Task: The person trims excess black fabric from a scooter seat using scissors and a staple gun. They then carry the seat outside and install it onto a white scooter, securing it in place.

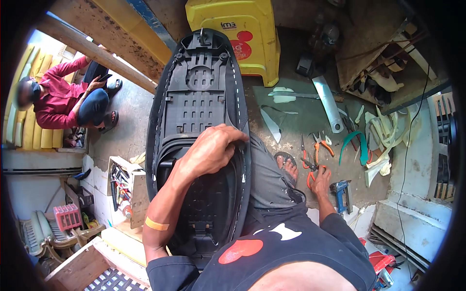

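Observation:
A black motorcycle seat [196, 116] lies underside up across my lap, its ribbed plastic base showing and a row of pale staple marks along the cover's edge. My left hand [218, 147] rests over the base, fingers curled and pinching the dark cover at the right rim. Down on the floor to the right, my right hand [321, 181] has its fingers on an orange-handled hand tool [309, 180]; its exact kind is hard to make out. Orange-handled pliers [319, 143] lie just beyond. A blue staple gun [341, 196] stands beside my right wrist.
A yellow plastic stool [233, 29] stands ahead. Across the floor lie a metal strip [327, 104], a green band [353, 145] and pale scraps [383, 131]. A wooden tool box [127, 186] sits left. Further left, a person in red [60, 99] crouches, holding a phone.

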A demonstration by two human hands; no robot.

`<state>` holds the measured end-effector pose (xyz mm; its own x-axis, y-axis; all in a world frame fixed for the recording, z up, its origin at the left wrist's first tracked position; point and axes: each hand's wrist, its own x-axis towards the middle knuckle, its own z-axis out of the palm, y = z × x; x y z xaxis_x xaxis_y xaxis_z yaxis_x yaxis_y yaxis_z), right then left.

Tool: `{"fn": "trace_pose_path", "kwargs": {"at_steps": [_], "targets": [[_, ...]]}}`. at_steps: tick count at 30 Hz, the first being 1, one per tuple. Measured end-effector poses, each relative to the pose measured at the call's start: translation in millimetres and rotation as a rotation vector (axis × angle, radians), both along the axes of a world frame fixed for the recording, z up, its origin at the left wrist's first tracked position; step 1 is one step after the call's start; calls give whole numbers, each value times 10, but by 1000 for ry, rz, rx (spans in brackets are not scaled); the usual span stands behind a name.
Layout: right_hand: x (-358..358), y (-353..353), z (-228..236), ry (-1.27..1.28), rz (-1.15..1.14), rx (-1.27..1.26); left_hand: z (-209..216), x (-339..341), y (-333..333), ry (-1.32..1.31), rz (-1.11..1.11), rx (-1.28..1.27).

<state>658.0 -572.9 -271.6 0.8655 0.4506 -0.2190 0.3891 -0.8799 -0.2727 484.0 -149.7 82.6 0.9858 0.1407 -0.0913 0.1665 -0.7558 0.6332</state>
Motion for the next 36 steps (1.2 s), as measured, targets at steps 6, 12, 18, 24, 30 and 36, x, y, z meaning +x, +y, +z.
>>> {"fn": "trace_pose_path", "kwargs": {"at_steps": [6,12,18,24,30,36], "targets": [[90,74,62,164,-67,-58,25,89,-6,58,-46,268],[-27,72,-34,89,-14,34,29,76,52,112,-81,290],[-175,685,914,995,-457,631,-74,58,124,79,-84,284],[-834,1351,2657,1517,-67,965,-77,53,178,35,-80,250],[-1221,1258,2616,1818,186,850,-11,51,132,-11,-55,234],[-1465,1335,2623,1842,21,833,-110,17,168,-43,-71,233]]}}
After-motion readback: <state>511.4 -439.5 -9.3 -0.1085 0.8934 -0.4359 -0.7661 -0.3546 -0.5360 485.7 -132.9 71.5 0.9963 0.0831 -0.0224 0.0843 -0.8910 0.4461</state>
